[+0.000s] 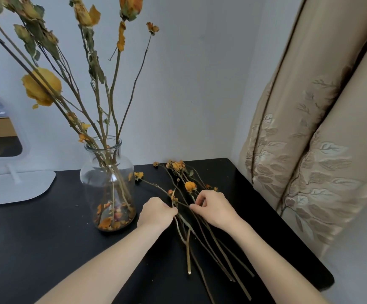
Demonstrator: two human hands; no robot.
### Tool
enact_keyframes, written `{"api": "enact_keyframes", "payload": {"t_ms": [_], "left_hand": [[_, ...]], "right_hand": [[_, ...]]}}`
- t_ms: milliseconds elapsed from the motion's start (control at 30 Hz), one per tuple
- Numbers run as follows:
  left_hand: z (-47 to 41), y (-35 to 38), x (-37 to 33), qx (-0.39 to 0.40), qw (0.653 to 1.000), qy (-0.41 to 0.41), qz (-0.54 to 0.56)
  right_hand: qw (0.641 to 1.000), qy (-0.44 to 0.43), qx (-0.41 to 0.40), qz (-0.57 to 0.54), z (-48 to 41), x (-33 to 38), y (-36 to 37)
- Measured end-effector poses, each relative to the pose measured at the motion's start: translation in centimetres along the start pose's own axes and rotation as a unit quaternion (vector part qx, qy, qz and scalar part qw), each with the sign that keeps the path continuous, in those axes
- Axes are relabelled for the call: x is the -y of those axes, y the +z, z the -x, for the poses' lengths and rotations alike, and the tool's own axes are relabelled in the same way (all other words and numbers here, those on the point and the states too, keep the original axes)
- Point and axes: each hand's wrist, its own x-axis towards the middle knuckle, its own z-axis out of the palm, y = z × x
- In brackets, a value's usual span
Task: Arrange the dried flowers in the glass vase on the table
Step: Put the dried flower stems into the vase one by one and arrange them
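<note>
A clear glass vase [106,183] stands on the black table [46,238], left of centre, with several tall dried yellow flowers [42,86] rising from it and loose petals at its bottom. Right of the vase lies a loose pile of dried flower stems [200,233] with small orange heads. My left hand [156,212] pinches a thin stem in that pile. My right hand [213,208] pinches the same cluster of stems a little to the right. Both hands rest low over the table.
A white-framed mirror on a flat white stand [13,185] sits at the back left. A beige embroidered curtain [309,139] hangs at the right, close to the table's right edge. A pale wall runs behind.
</note>
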Motion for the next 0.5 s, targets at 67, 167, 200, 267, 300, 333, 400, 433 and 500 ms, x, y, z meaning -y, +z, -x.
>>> {"api": "enact_keyframes", "payload": {"t_ms": [67, 167, 200, 267, 300, 333, 400, 433, 500], "left_hand": [[-0.2, -0.2, 0.0, -0.002, 0.999, -0.002, 0.032], [-0.5, -0.3, 0.1, -0.007, 0.998, 0.0, 0.058], [-0.6, -0.4, 0.2, -0.01, 0.998, 0.002, 0.065], [-0.6, -0.6, 0.4, -0.012, 0.997, 0.005, 0.075], [-0.5, -0.7, 0.5, -0.012, 0.997, 0.006, 0.079], [-0.4, -0.9, 0.6, -0.012, 0.997, 0.007, 0.082], [-0.1, -1.3, 0.9, -0.008, 0.997, 0.013, 0.082], [0.1, -1.5, 1.0, -0.005, 0.996, 0.016, 0.084], [0.5, -2.0, 1.2, -0.003, 0.996, 0.019, 0.092]], "right_hand": [[1.0, -0.006, 0.002, -0.012, 0.1, 0.3, 0.0], [1.0, -0.002, 0.025, 0.003, 0.3, 0.6, -0.2], [0.999, 0.005, 0.029, 0.019, 0.3, 0.7, -0.2], [0.998, 0.022, 0.03, 0.05, 0.1, 0.8, -0.1], [0.997, 0.03, 0.03, 0.06, 0.0, 0.9, 0.0], [0.997, 0.037, 0.031, 0.068, -0.1, 0.9, 0.1], [0.995, 0.05, 0.033, 0.081, -0.4, 1.1, 0.4], [0.994, 0.057, 0.035, 0.087, -0.5, 1.2, 0.5], [0.992, 0.069, 0.044, 0.091, -0.8, 1.3, 0.7]]}}
